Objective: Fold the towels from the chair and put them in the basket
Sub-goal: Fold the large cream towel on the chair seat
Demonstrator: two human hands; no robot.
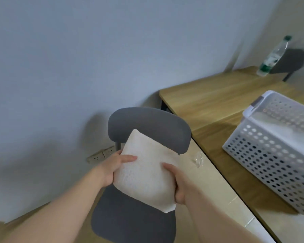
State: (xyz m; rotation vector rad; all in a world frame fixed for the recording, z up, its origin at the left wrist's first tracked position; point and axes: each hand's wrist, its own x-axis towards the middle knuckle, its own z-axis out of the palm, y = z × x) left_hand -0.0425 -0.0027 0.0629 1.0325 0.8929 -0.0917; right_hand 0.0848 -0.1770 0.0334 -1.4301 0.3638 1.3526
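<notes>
A folded white towel (146,170) is held up above the seat of a grey chair (148,127). My left hand (112,168) grips its left edge, thumb on top. My right hand (178,184) grips its right edge, thumb on top and fingers hidden underneath. A white perforated basket (263,151) stands on the wooden table to the right, with something white lying inside it. No other towel shows on the chair seat.
The wooden table (209,100) runs along the right, its edge close to the chair. A plastic bottle (273,57) stands at its far corner beside a dark chair back (291,62). A wall socket (102,156) sits low on the wall behind the chair.
</notes>
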